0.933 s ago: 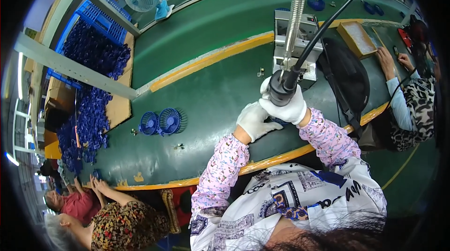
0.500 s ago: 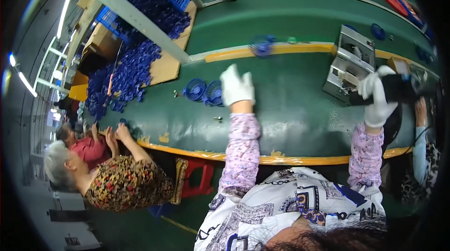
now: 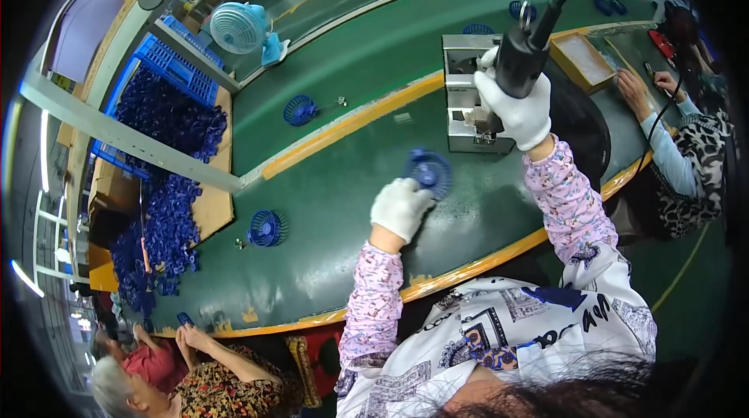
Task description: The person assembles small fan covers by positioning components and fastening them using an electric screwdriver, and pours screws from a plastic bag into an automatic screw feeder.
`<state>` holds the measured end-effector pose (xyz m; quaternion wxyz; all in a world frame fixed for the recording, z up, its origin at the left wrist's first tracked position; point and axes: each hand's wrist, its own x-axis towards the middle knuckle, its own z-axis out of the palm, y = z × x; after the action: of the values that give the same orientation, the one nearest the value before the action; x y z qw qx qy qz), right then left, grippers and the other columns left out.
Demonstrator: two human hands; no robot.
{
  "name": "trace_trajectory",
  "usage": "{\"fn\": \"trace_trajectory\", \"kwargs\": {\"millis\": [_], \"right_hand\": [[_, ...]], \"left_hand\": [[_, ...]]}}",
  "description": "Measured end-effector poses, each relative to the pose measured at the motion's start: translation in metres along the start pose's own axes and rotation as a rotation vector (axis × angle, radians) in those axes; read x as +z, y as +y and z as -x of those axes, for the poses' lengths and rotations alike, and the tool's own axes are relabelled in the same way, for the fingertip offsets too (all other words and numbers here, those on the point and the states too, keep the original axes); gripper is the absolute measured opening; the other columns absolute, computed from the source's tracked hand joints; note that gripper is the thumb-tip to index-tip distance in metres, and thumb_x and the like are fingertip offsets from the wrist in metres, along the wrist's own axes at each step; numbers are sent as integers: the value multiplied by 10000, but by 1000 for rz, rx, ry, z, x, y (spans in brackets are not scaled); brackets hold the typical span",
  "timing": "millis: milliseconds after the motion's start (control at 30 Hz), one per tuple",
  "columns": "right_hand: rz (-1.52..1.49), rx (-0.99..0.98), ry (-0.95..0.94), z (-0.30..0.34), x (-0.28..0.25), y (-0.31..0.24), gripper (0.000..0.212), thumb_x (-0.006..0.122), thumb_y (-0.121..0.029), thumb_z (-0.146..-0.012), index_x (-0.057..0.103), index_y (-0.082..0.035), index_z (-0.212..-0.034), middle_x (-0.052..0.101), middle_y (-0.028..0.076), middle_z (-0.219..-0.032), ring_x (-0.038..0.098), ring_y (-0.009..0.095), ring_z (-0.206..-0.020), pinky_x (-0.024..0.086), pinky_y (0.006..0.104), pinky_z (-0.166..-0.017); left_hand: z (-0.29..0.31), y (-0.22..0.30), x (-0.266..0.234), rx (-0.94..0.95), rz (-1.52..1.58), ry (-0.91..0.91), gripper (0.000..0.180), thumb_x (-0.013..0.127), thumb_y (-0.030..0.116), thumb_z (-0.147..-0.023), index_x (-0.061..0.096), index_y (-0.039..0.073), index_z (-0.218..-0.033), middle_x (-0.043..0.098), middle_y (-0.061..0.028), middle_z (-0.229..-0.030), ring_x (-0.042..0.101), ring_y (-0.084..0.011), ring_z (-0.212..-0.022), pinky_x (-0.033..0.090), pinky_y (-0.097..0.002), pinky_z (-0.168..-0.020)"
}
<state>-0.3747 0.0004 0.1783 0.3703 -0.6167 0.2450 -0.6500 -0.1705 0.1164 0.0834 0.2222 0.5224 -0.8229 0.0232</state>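
Observation:
My left hand (image 3: pixel 399 211), in a white glove, is closed on the near edge of a round blue fan cage (image 3: pixel 434 176) and keeps it over the green table. A black corded electric screwdriver (image 3: pixel 520 69) hangs from a metal hook, and my gloved right hand (image 3: pixel 524 110) is wrapped round its body. Beside that hand stands a grey metal box fixture (image 3: pixel 460 139), its middle partly hidden by my fingers. The tip of the screwdriver is hidden. Another blue fan cage (image 3: pixel 267 228) lies on the table to the left, next to a small metal piece (image 3: pixel 239 243).
A heap of blue plastic parts (image 3: pixel 168 211) lies at the left near a slanting metal post (image 3: pixel 133 133). Farther off, the green belt (image 3: pixel 351 67) carries a fan cage (image 3: pixel 299 110). Co-workers sit at both sides; a carton (image 3: pixel 581 59) stands at the right.
My left hand has picked up one of two fan cages and brought it rightward toward the fixture. My right hand still grips the screwdriver, now beside the fixture. The view has turned right.

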Motion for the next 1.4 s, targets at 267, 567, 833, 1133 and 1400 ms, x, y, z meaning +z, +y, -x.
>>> {"fn": "trace_trajectory", "kwargs": {"millis": [267,567,833,1133,1400], "right_hand": [[-15,88,37,1,10,18,209,716,-54,-748,598,-13,-915,621,19,-770,600,76,-677,484,221,-605],[-233,272,-93,58,31,16,246,709,-31,-731,586,-29,-944,601,-9,-682,570,68,-608,459,231,-569],[-88,255,-210,72,35,29,254,675,37,-697,566,-40,-913,547,-3,-813,529,70,-749,441,228,-680],[-181,254,-122,56,31,27,228,627,65,-750,539,-20,-942,544,15,-698,529,99,-517,426,240,-468],[-83,73,124,2,13,26,194,707,-27,-741,597,-6,-900,617,13,-718,569,56,-605,453,206,-549]], "left_hand": [[-6,19,4,-51,204,-2,252,735,295,-661,667,100,-805,579,-65,-777,567,-270,-745,458,-378,-656],[-2,11,9,-148,215,4,363,770,360,-601,661,117,-849,537,-72,-732,555,-271,-704,453,-384,-633],[0,10,13,-197,231,-78,289,751,350,-638,667,110,-778,531,-96,-701,553,-291,-695,440,-397,-613],[-2,11,18,-195,240,-93,276,745,358,-648,666,108,-738,524,-95,-690,547,-287,-683,437,-395,-604],[0,14,17,-189,233,-79,293,735,382,-652,667,111,-740,525,-94,-688,548,-285,-681,439,-397,-605]]}}
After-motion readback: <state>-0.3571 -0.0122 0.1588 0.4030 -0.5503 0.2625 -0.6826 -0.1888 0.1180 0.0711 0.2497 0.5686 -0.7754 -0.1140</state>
